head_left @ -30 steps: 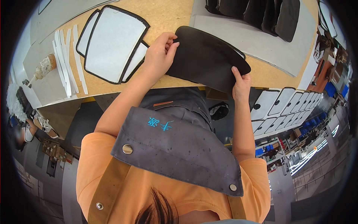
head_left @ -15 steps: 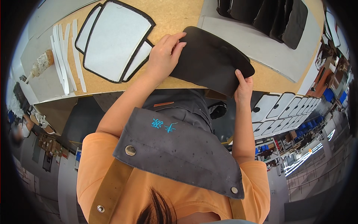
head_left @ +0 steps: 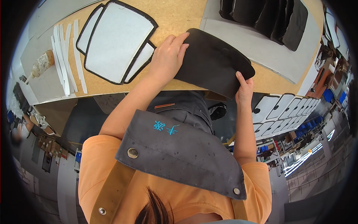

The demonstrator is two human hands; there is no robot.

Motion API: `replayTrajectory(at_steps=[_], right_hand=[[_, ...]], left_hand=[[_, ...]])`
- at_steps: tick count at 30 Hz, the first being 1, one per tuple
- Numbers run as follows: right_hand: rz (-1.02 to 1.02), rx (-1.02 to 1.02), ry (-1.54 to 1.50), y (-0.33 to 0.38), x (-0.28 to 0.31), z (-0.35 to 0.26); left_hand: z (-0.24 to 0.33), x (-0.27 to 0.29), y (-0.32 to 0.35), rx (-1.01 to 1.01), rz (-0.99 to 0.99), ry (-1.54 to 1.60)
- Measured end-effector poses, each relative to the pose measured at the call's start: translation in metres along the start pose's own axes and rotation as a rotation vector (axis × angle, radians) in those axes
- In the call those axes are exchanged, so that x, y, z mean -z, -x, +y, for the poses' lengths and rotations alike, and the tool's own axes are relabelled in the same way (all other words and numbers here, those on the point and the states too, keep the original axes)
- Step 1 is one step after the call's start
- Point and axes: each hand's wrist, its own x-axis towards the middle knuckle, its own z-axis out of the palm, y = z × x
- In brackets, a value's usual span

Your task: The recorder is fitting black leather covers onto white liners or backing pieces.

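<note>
A dark, smooth, curved-edged panel (head_left: 212, 61), perhaps leather or a similar sheet, lies tilted over the front edge of the table. My left hand (head_left: 168, 56) pinches its left edge, thumb and fingers near the upper corner. At the right end, my right hand (head_left: 244, 86) grips the panel with the thumb on top and the fingers underneath, mostly hidden. Left of my left hand, white panels with black borders (head_left: 115, 41) lie overlapped on the table.
Several dark panels (head_left: 268, 18) overlap on a grey board (head_left: 253, 48) at the back right. White strips (head_left: 63, 59) and a stained glue bottle (head_left: 43, 63) lie at the left. White black-edged pieces (head_left: 266, 106) stand in rows below the table's right side.
My left hand and the panel's left end have shifted slightly right and nearer to me. My right hand stays almost in place, its grip unchanged.
</note>
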Motion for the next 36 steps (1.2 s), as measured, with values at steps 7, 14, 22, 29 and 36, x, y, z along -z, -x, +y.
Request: replayTrajectory(at_steps=[7, 14, 22, 29, 36], right_hand=[[-0.045, -0.021, -0.003, -0.002, 0.004, 0.005], [-0.052, -0.015, -0.045, -0.001, 0.002, 0.005], [-0.063, -0.028, -0.079, 0.000, 0.001, 0.007], [-0.034, -0.074, -0.081, 0.000, -0.004, 0.002], [-0.033, -0.053, -0.073, 0.001, -0.007, 0.001]], left_hand=[[-0.002, 0.001, -0.003, -0.093, -0.069, -0.126], [0.015, 0.013, -0.010, -0.145, -0.168, -0.496], [0.014, 0.000, -0.004, -0.394, -0.254, -0.537], [0.021, -0.008, -0.004, -0.371, -0.242, -0.658], [0.025, -0.007, -0.011, -0.394, -0.259, -0.709]])
